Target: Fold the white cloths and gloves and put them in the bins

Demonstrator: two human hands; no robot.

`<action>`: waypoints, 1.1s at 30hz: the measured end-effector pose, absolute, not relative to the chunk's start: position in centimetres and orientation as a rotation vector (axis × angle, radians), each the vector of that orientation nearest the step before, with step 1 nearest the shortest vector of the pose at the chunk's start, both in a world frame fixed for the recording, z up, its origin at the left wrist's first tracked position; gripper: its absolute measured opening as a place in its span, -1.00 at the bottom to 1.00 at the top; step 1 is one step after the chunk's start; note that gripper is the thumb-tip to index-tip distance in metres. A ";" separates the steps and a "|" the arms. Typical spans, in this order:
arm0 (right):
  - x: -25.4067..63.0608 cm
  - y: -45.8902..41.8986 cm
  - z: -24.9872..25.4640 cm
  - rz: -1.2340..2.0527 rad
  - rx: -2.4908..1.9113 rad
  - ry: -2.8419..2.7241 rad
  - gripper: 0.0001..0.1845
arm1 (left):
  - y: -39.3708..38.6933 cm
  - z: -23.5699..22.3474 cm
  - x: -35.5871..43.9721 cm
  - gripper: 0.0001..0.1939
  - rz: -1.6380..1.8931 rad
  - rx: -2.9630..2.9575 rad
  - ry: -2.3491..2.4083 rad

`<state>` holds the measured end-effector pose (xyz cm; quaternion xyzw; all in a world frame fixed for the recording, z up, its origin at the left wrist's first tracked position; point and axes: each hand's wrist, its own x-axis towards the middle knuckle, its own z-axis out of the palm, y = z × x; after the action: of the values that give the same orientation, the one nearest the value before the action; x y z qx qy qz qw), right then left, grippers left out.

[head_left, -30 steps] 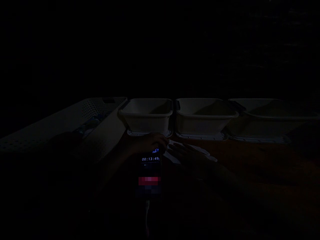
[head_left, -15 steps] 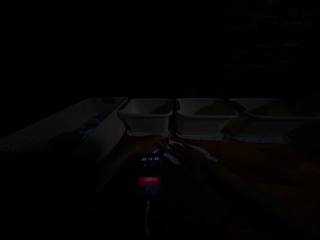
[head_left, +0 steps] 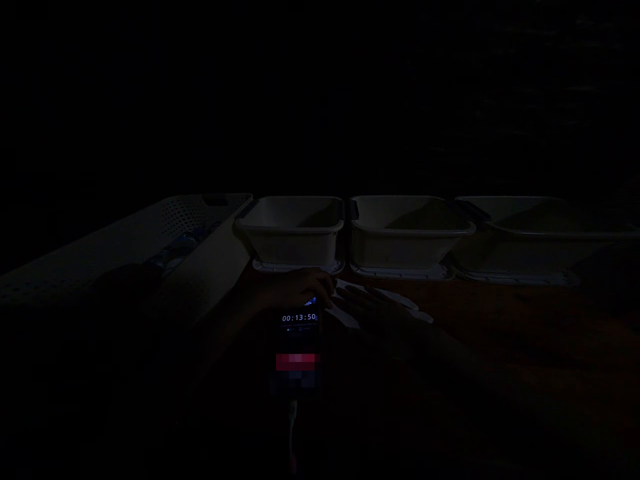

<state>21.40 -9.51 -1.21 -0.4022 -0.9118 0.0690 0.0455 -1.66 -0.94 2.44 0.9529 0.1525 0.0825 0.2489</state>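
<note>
The scene is very dark. A flat white piece, apparently cloth (head_left: 400,299), lies on the brown table (head_left: 500,313). My right hand (head_left: 375,312) rests flat on it, fingers stretched out and pointing left. My left hand (head_left: 315,283) is bent over the cloth's left edge with its fingers curled together; its fingertips are in shadow. Just below my left hand is a lit phone (head_left: 299,340) with a timer on its screen, and the hand covers part of its top end. A white cable (head_left: 293,423) runs from the phone's lower end.
Behind my hands stand three white tubs in a row: a left tub (head_left: 295,247), a middle tub (head_left: 405,248) and a right tub (head_left: 540,253). To the left is a white perforated basket (head_left: 220,267) holding bluish, clear-looking items (head_left: 185,243) that I cannot make out.
The timer has run on from 00:13:49 to 00:13:50. Both hands and the white cloth stay almost in place; the whole view has shifted slightly.
</note>
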 end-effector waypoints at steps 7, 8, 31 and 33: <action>21.1 -9.5 -1.0 0.215 -1.241 -2.801 -0.34 | -0.4 1.5 -1.6 -0.58 0.229 2.589 0.330; 21.1 -9.4 -1.1 0.214 -1.245 -2.806 -0.34 | -0.5 1.5 -1.6 -0.58 0.228 2.606 0.332; 21.2 -9.4 -1.1 0.176 -1.244 -2.838 -0.32 | -0.7 1.1 -1.9 -0.63 0.189 2.655 0.459; 21.1 -9.4 -0.9 0.174 -1.241 -2.819 -0.32 | -0.6 1.0 -1.8 -0.64 0.185 2.668 0.436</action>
<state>21.06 -9.41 -0.94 -0.4020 -0.9135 0.0564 0.0281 -1.82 -0.59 1.03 0.9618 0.1573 0.0666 0.2141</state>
